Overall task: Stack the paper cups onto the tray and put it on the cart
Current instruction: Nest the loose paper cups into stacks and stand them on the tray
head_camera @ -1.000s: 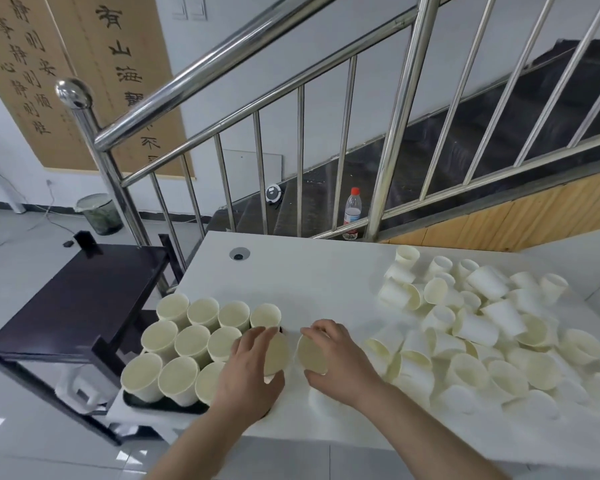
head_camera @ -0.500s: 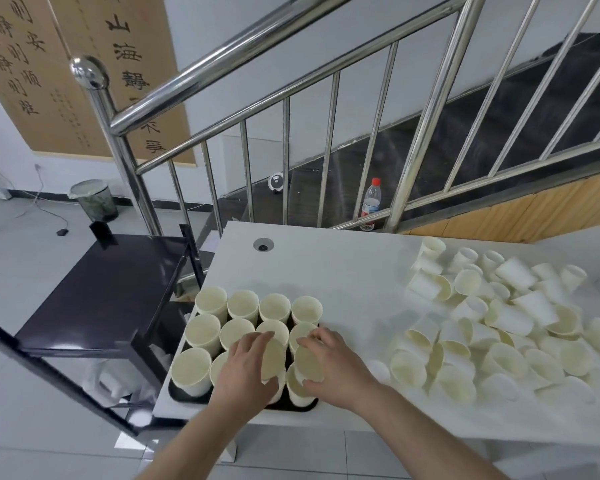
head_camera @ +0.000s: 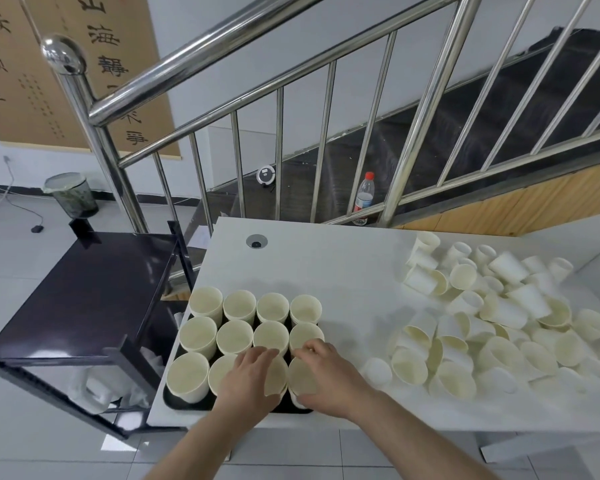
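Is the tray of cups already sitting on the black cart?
No, the tray sits on the white table, beside the cart.

Your black tray (head_camera: 174,400) on the bench's (head_camera: 343,271) left end holds upright paper cups (head_camera: 238,306) in rows; loose cups (head_camera: 492,323) lie jumbled at right, the dark cart (head_camera: 84,289) beside it.

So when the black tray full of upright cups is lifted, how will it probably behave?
The tray probably lifts easily: it carries only empty paper cups. The cups stand tall and loose on it, so tilting may tip some. It looks thin, so it might flex slightly.
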Tool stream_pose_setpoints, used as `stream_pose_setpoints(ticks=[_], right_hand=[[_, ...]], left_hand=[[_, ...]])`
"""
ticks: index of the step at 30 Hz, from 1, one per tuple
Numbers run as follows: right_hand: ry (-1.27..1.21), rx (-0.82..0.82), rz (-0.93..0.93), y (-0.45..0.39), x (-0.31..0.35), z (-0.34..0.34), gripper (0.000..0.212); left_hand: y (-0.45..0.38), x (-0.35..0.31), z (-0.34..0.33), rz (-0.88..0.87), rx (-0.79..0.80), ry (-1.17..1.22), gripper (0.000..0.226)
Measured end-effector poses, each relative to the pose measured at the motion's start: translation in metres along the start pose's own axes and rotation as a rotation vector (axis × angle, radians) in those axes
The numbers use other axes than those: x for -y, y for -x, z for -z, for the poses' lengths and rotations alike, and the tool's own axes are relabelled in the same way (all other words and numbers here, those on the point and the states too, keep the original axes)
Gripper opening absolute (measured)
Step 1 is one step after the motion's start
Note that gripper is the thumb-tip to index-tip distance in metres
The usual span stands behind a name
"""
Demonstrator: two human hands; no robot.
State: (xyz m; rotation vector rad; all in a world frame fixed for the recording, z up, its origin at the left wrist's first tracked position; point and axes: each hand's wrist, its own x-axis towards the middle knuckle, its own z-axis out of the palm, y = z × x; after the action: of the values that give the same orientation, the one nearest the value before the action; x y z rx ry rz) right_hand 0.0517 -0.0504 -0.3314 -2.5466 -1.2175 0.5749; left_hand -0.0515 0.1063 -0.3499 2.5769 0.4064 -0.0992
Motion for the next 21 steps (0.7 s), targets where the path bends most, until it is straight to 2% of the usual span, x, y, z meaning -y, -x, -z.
stream_pose_setpoints(ticks=[16,21], right_hand=[[0.004,-0.012,-0.066,-0.001,-0.007,-0.018,0.073],[0.009,-0.029,-0.048,0.002,-0.01,-0.008,0.073]], left_hand=[[-0.01,0.004,-0.003,0.018,0.052,-0.106,0.068],[-0.009,-0.009,0.001,0.03,-0.001,-0.176,0.062]])
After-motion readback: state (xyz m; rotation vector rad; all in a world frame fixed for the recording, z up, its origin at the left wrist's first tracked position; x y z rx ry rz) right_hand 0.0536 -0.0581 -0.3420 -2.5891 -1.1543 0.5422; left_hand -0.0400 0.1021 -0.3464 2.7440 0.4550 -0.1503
